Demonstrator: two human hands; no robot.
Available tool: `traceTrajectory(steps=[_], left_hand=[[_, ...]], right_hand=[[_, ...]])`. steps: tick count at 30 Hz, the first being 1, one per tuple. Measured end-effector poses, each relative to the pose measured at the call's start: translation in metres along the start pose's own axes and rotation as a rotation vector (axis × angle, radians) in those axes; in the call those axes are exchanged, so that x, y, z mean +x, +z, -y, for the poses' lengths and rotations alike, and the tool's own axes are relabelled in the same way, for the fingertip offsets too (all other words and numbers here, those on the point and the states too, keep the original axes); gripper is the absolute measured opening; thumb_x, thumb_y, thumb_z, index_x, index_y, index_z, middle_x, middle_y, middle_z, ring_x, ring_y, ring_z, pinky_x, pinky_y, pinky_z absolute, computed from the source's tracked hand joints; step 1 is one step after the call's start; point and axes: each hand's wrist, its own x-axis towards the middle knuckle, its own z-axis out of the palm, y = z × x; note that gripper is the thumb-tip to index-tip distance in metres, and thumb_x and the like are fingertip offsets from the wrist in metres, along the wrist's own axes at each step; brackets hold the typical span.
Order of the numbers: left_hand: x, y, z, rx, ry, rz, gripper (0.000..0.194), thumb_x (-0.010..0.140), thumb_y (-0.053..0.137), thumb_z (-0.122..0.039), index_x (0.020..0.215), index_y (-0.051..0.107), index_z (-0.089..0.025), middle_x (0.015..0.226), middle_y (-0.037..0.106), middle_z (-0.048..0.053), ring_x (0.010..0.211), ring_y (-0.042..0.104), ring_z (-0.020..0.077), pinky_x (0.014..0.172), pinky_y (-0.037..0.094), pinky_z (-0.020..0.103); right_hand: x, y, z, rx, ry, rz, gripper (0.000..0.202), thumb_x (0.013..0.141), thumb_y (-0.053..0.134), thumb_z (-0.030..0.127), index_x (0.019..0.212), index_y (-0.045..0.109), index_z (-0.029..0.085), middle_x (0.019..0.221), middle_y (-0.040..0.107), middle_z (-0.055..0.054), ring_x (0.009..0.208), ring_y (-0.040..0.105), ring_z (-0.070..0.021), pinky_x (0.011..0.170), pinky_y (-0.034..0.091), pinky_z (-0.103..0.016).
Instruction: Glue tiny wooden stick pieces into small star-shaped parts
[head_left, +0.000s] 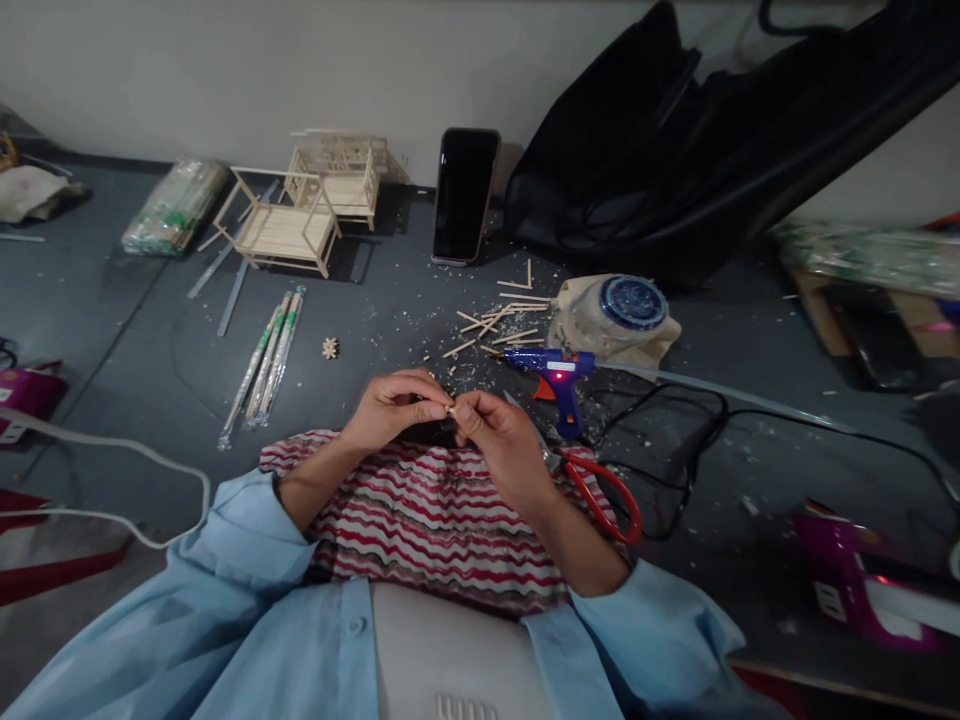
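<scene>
The left hand and right hand met fingertip to fingertip, pinching a tiny pale piece, presumably because it was too small for a fuller grip. It was held near the striped cloth. The glue gun (its red light glowing) lay on the tabletop beside loose sticks, seemingly for easy reach.

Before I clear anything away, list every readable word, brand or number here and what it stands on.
None can be read.
White label, blue glue gun: too small.
Green print, wrapped sticks: blurred.
Dark marks, white shirt: cut off by the picture's edge.
White patch, purple item at right: blurred.
</scene>
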Motion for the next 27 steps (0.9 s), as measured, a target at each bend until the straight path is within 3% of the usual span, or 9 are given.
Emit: traceTrajectory(steps=[16, 19, 23, 27], left_hand=[[-0.002, 0.001, 0.002, -0.114, -0.059, -0.015, 0.008, 0.074, 0.081, -0.026, 0.082, 0.080, -0.023, 0.076, 0.072, 0.004, 0.073, 0.064, 0.0142, 0.071, 0.049, 0.028], [-0.003, 0.006, 0.003, -0.213, -0.132, -0.111, 0.009, 0.071, 0.083, -0.027, 0.078, 0.079, -0.022, 0.075, 0.070, 0.003, 0.072, 0.062, 0.0125, 0.070, 0.047, 0.026], [-0.001, 0.016, -0.002, -0.507, -0.274, -0.299, 0.022, 0.063, 0.088, -0.037, 0.074, 0.075, -0.022, 0.063, 0.061, -0.003, 0.063, 0.054, 0.0094, 0.064, 0.045, 0.024], [0.001, 0.021, -0.009, -0.736, -0.368, -0.362, 0.028, 0.062, 0.088, -0.038, 0.074, 0.070, -0.020, 0.062, 0.053, -0.005, 0.061, 0.048, 0.0077, 0.062, 0.043, 0.022]], right_hand=[[0.001, 0.000, -0.003, 0.089, 0.010, 0.007, 0.039, 0.078, 0.071, 0.057, 0.073, 0.061, 0.020, 0.064, 0.052, 0.004, 0.059, 0.045, -0.0112, 0.059, 0.036, -0.025], [0.000, 0.000, -0.004, 0.114, -0.015, 0.016, 0.041, 0.080, 0.068, 0.060, 0.074, 0.061, 0.020, 0.065, 0.052, 0.003, 0.059, 0.046, -0.0114, 0.059, 0.036, -0.026], [-0.001, -0.001, -0.001, 0.083, -0.034, 0.004, 0.038, 0.083, 0.067, 0.056, 0.073, 0.060, 0.020, 0.064, 0.050, 0.003, 0.059, 0.046, -0.0118, 0.059, 0.038, -0.026], [0.000, -0.001, 0.002, -0.053, -0.059, -0.042, 0.032, 0.082, 0.069, 0.050, 0.074, 0.060, 0.020, 0.062, 0.051, 0.004, 0.059, 0.044, -0.0116, 0.059, 0.037, -0.025]])
